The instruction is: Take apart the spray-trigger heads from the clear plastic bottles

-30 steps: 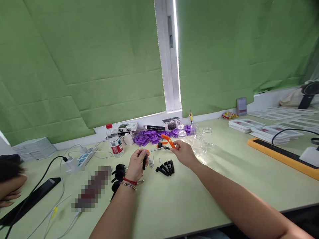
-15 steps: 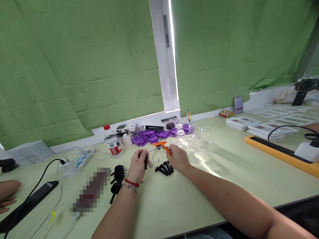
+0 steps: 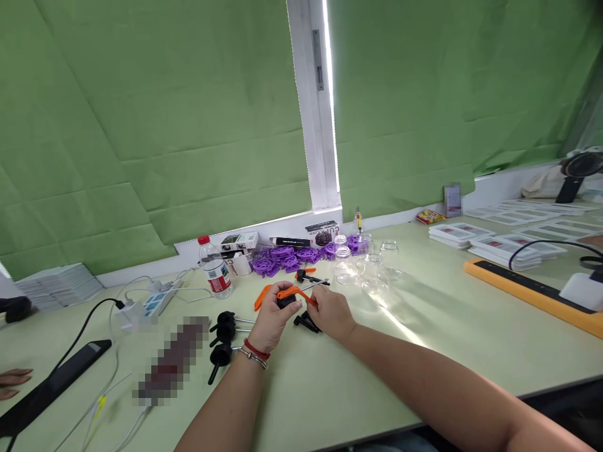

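Observation:
My left hand, with a red cord and a bangle at the wrist, is closed round a black part. A curved orange piece stretches from above that part to my right hand, whose fingers pinch its end. A thin metal rod points up to the right beside my right fingers. Just past my left hand is another orange piece. Black L-shaped handles lie partly hidden under my right hand. Three black funnel-like parts with rods lie left of my left wrist.
Behind my hands lie a black part with a rod and purple pieces. Clear glass jars stand to the right, a water bottle to the left. An orange bar and card stacks are far right.
My left hand has turned and moved slightly right and down. The orange piece now bridges both hands. A black part with a rod shows on the table behind; my right hand has lowered over the handles.

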Demonstrator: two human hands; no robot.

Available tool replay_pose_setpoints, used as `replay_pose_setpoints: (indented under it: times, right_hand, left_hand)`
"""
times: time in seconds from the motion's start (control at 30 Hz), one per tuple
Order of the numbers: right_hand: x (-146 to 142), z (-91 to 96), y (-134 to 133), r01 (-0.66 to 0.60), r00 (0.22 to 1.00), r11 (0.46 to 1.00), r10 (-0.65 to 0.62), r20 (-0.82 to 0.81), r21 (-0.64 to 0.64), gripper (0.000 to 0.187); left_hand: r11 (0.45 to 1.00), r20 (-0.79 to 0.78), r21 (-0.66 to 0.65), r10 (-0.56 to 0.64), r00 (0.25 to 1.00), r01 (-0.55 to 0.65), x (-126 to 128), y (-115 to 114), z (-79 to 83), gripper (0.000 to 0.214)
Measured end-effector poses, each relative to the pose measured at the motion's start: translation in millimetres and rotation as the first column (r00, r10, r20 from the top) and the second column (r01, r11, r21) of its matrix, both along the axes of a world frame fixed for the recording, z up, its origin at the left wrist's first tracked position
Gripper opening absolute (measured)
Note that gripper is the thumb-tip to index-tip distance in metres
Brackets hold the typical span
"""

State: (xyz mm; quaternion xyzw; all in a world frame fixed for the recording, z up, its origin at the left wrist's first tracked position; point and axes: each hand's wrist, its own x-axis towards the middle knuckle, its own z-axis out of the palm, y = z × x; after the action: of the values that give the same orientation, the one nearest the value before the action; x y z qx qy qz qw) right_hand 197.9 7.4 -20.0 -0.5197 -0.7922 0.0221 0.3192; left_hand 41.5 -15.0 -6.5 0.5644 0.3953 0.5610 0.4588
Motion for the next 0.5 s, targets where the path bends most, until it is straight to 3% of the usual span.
replay_pose_setpoints:
  times: [0.1, 0.27, 0.33, 0.5]
  right_hand:
    - [1, -0.1, 3, 0.015, 0.997, 1.000, -0.016, 0.075, 0.015, 0.006]
    - [1, -4.9, 9, -0.013, 0.980, 0.997, -0.001, 0.197, 0.073, 0.012]
    - [1, -6.7, 10, -0.051, 0.973, 0.994, 0.029, 0.231, 0.092, 0.016]
    - [4, -4.7, 13, -0.058, 0.985, 0.997, 0.048, 0.164, 0.055, 0.020]
  left_hand:
    - [1.000, 0.021, 0.003, -0.024, 0.999, 0.024, 2, -2, 2.9, 0.048]
    - [0.996, 0.261, -0.071, -0.036, 0.965, 0.057, 5, -4, 8.4, 0.045]
    - [0.991, 0.290, -0.112, -0.032, 0.957, 0.067, 5, -5, 10.1, 0.039]
    - [0.994, 0.317, -0.108, 0.022, 0.948, 0.013, -1, 1, 13.0, 0.028]
